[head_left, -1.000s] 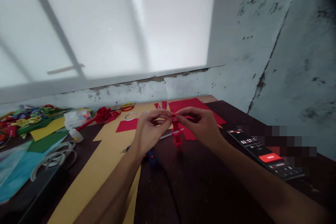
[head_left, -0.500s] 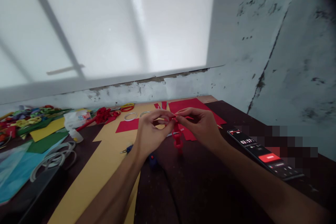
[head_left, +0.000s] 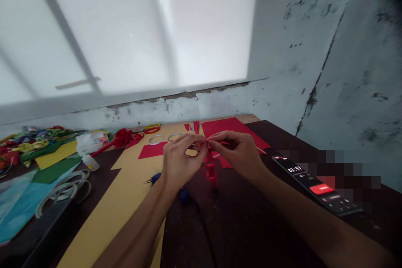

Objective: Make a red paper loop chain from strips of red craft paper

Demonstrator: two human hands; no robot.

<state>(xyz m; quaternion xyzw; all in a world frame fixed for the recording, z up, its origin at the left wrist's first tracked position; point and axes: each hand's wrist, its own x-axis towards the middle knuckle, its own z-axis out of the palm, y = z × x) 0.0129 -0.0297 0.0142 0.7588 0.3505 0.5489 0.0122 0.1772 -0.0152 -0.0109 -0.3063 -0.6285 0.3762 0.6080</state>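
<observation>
Centrally, a red paper chain (head_left: 210,166) is pinched at its top between left hand (head_left: 179,160) and right hand (head_left: 240,153). Fingers of both are closed on it above the table (head_left: 238,217).

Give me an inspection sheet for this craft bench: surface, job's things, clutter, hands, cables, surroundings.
Surface: dark wooden table, partly covered by a tan paper sheet.
Job's things: red paper chain hanging from both hands' fingertips; red paper sheets behind.
Clutter: phone showing a timer at the right; glue bottle, tape rings, coloured paper chains at the left; blue-handled tool under the left wrist.
Hands: left hand and right hand pinch the chain's top link.
Cables: nothing seen.
Surroundings: frosted window, peeling wall.
</observation>
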